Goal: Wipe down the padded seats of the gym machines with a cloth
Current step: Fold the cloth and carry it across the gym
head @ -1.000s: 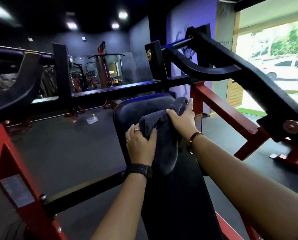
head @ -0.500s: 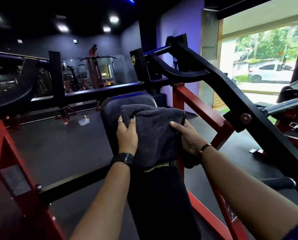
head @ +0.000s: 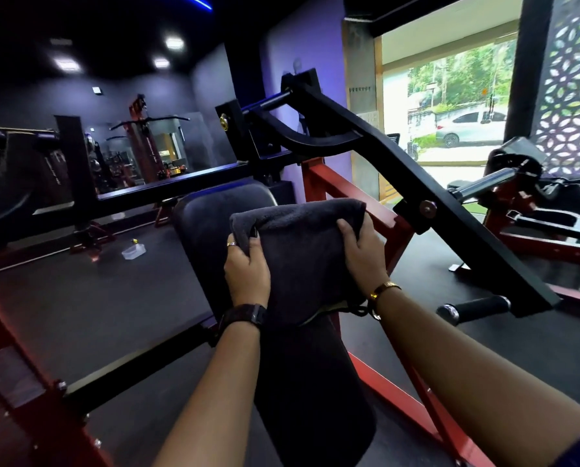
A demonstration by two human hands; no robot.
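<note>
Both hands gripped the grey cloth [head: 302, 254] on the padded seat [head: 211, 227]: left hand [head: 248, 271] and right hand [head: 364, 252] clutched its side edges.

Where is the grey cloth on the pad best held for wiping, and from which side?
Probably its two side edges, one from each side, as the left hand and right hand do: the cloth lies spread across the pad, so that keeps it flat.

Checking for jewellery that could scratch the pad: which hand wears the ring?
The left hand, the one with the black wristwatch; the right hand wears a gold bracelet instead.
</note>
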